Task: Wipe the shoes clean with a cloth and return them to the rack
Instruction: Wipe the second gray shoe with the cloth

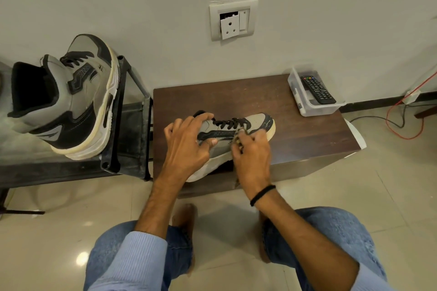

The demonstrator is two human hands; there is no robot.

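Note:
A grey and black sneaker [257, 123] lies on the dark wooden table [295, 139], toe pointing right. My left hand [186, 142] grips its collar and side, thumb on the upper. My right hand [250, 156] holds a small bunched cloth [238, 139] against the shoe's side near the laces; most of the cloth is hidden by my fingers. The matching sneaker [71, 94] stands on the dark metal rack [132, 130] at the left, toe towards the wall.
A clear plastic box [305, 101] holding a black remote [318, 90] sits at the table's far right corner. A broken wall socket [233, 20] is above. Red and black cables [399, 123] trail on the tiled floor at right. My knees are below.

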